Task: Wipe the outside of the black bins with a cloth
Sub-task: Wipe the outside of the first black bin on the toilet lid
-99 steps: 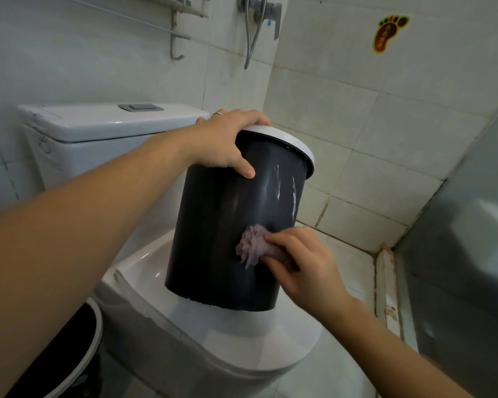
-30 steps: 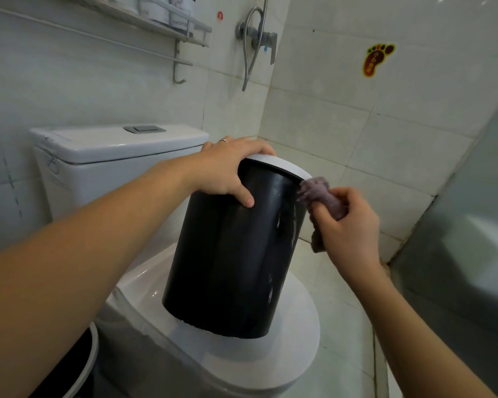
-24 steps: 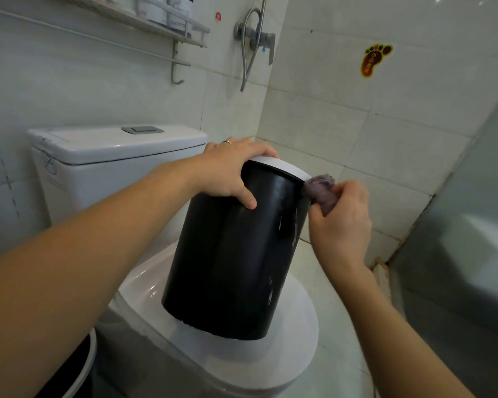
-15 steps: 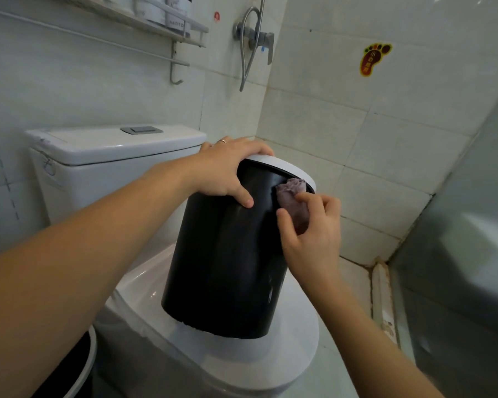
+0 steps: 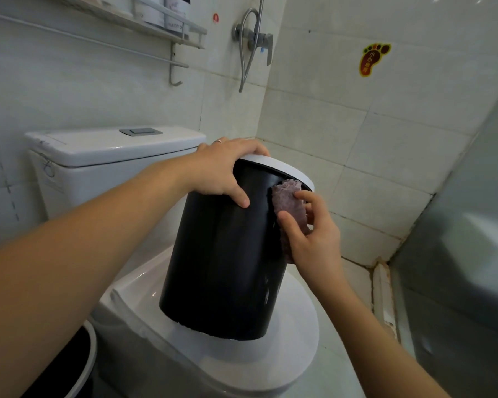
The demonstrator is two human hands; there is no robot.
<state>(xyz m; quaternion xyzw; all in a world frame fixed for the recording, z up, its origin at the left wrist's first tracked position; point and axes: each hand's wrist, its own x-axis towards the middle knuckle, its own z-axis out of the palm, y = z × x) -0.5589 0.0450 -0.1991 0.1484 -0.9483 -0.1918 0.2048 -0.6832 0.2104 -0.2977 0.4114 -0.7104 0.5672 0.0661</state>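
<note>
A tall, round black plastic bin [image 5: 224, 262] with a white ring at its rim stands on the closed white lid of the toilet [image 5: 285, 366], tipped so that its top leans away and to the right while its base stays seated on the lid. The left hand [image 5: 224, 170] grips the near side of the rim, fingers curled over the white ring and the thumb pressed flat against the black wall below it. The right hand [image 5: 314, 234] holds a crumpled mauve knitted cloth [image 5: 289, 206] against the upper right of the bin's wall, just under the rim; thumb and fingers pinch the cloth and press it to the plastic. The bin's long axis runs from the toilet lid up toward the tiled corner, so the wall still to be wiped lies directly below the cloth and round to the far right side, and the right hand is the nearer one to both. A downward stroke along that axis looks like the natural next pass, with the left hand steadying or turning the bin. A second black bin [image 5: 78, 369] with a white rim sits low at the left, beside the toilet, only partly in view.
</note>
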